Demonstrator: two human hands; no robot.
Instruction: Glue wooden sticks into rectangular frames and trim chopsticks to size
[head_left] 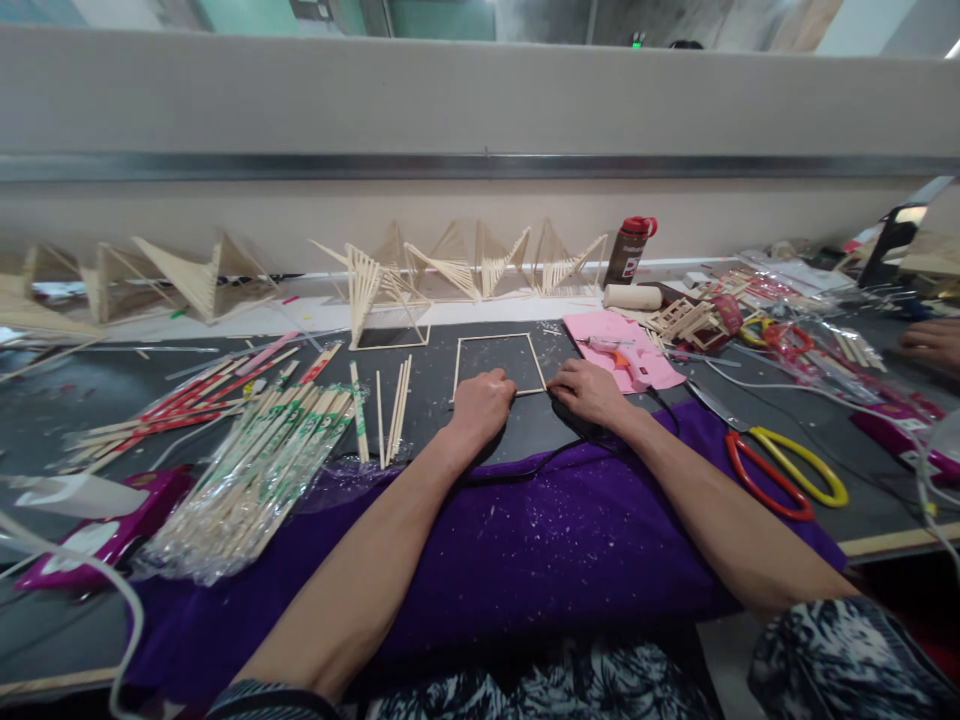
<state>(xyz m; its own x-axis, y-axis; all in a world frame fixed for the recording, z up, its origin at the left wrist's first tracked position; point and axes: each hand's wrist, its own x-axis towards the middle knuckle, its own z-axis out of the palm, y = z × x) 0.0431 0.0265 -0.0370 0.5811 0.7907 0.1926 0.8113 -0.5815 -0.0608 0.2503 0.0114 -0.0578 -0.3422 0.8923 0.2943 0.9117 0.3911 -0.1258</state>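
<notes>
Two hands rest on the near rail of a square stick frame [495, 362] lying flat on the dark bench [67, 400]: the left hand [482, 403] curls over its left part, hiding that corner, and the right hand [587, 390] pinches its right corner. Both are closed on the frame. A purple cloth [540, 540] lies under the forearms. Wrapped chopsticks [259, 470] at left carry green print too small to read; the bottle [628, 250] label is illegible. Another person's hand [930, 342] is cut off at the right edge.
</notes>
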